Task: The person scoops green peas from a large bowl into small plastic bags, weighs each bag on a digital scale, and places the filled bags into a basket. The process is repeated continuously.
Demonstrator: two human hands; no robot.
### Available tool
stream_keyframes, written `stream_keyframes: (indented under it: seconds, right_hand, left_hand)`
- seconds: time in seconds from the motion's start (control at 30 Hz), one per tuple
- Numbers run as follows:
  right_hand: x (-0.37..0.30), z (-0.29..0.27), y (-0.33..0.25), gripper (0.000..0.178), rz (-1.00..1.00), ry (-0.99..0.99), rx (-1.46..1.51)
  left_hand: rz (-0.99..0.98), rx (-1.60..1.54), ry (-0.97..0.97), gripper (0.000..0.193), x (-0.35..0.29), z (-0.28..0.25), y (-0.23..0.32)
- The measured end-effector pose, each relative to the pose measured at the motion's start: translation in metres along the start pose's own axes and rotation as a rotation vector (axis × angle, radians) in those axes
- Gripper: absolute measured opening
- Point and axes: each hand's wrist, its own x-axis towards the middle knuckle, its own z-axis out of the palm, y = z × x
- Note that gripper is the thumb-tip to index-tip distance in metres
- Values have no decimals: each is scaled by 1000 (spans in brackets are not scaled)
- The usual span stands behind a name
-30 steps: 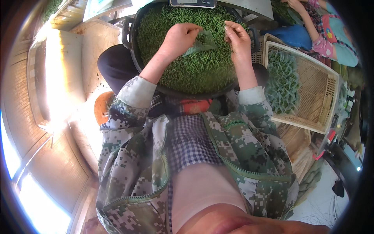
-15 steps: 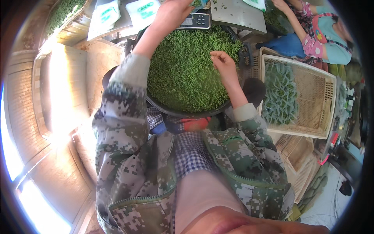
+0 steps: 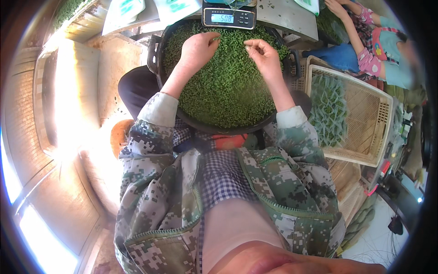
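A big dark basin [image 3: 182,111] heaped with small round green berries [image 3: 223,91] stands before my lap. My left hand [image 3: 199,49] hovers over the far left of the heap, its fingers bent and the thumb a little apart from them; nothing shows between them. Over the far right part is my right hand [image 3: 264,55], thumb and forefinger pinched together. Whatever that pinch holds is too small to make out. Just beyond the basin, a digital scale [image 3: 229,18] with a lit display sits at the table edge, something clear and green on its pan, cut off by the frame.
White packets with green print [image 3: 175,10] lie on the metal table [image 3: 292,25]. At right, a cream plastic crate [image 3: 388,107] holds rows of clear packs with green contents [image 3: 327,109]. Another person [image 3: 372,50] works at the far right. A basin handle [image 3: 153,57] juts out left.
My left hand has come back from the scale to above the berries. The right hand has risen slightly toward the far side, still pinched. The scale's display now shows.
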Motion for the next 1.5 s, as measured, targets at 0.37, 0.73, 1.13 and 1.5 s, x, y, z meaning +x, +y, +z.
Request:
stream_keyframes:
  seconds: [0.37, 0.73, 1.13, 1.5]
  right_hand:
    - [70, 24, -36, 23, -647, 156, -747]
    - [21, -11, 32, 15, -210, -176, -910]
    - [9, -20, 61, 20, 79, -47, -400]
    - [32, -11, 4, 18, -6, -102, -138]
  left_hand:
    - [-18, -42, -57, 26, -12, 5, 6]
    - [-74, -52, -29, 26, -22, -1, -6]
    - [-109, -67, -74, 28, -26, 6, -7]
    - [-137, -84, -72, 28, -29, 6, -13]
